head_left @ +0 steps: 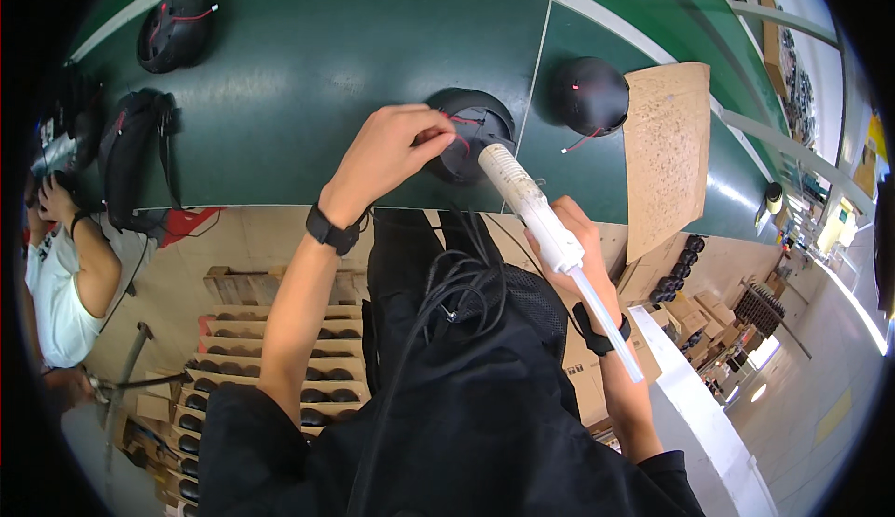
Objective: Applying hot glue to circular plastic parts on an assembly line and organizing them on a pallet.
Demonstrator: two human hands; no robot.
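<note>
Black shirt (447,424) nearest camera, lower middle. Right hand (583,228) grips white glue gun (539,211); long axis runs diagonally over the near edge of the green worktop (308,69), nozzle pointing up-left at black round shell (487,118), translucent stick (606,317) trailing lower right, off the worktop. Shell sits near that edge, just left of the white seam (538,65). Left hand (387,149) pinches red wire (466,147) at shell.

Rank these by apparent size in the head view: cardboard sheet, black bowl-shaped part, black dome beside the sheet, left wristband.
1. Cardboard sheet
2. Black bowl-shaped part, black dome: unsure, similar; left hand partly covers the former.
3. Left wristband
</note>
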